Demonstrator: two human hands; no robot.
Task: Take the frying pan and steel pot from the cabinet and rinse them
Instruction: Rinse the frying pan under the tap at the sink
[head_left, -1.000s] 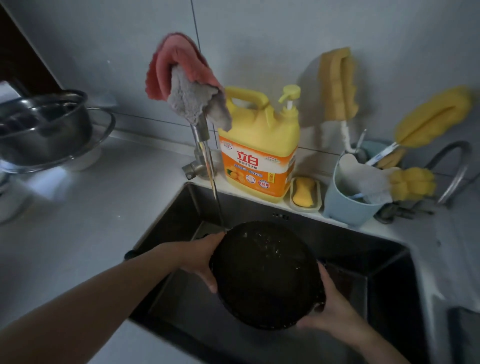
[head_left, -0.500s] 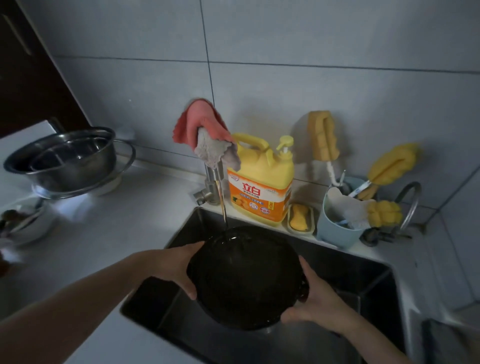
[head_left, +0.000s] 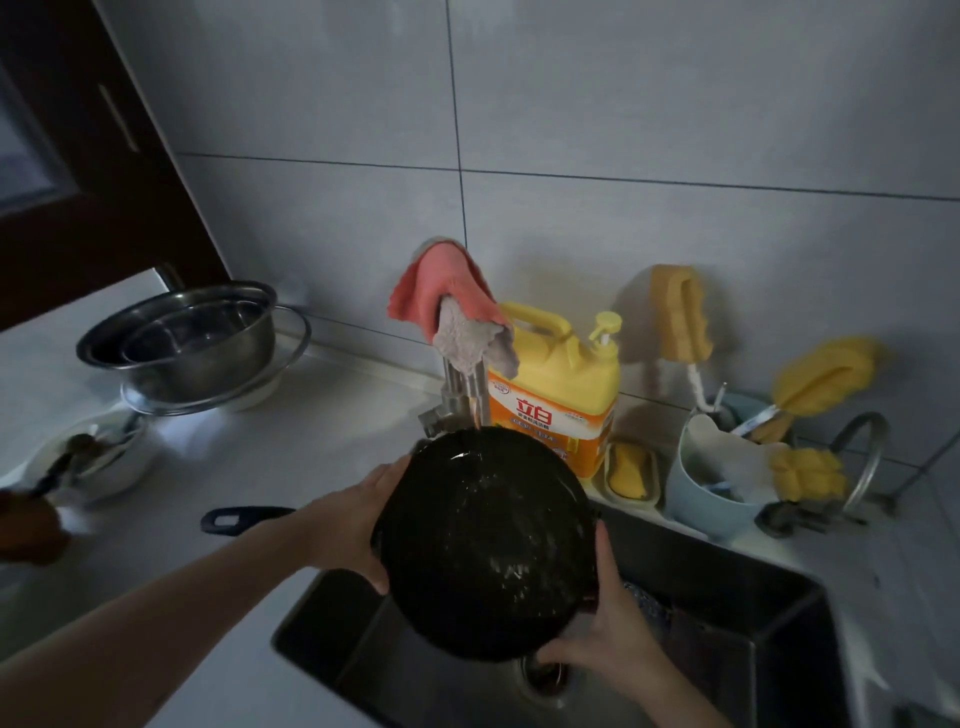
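A black frying pan (head_left: 485, 540) is tilted over the dark sink (head_left: 727, 603), its wet inside facing me under the tap (head_left: 465, 395), where water runs onto its upper rim. My left hand (head_left: 353, 525) grips the pan's left rim near its base. The pan's black handle (head_left: 241, 518) sticks out left over the counter behind my wrist. My right hand (head_left: 602, 634) grips the lower right rim. The steel pot (head_left: 182, 338) stands on the counter at the back left, with a smaller steel bowl nested inside.
A pink and grey cloth (head_left: 452, 317) hangs over the tap. Behind the sink are a yellow detergent jug (head_left: 556, 384), a soap dish (head_left: 631, 470) and a blue cup (head_left: 711, 478) with yellow sponges. A white bowl with utensils (head_left: 98, 457) sits at the left.
My view has tipped up and pulled back, showing more wall and counter. The pan is raised closer to the tap and tilted more upright, both hands still on its rim.
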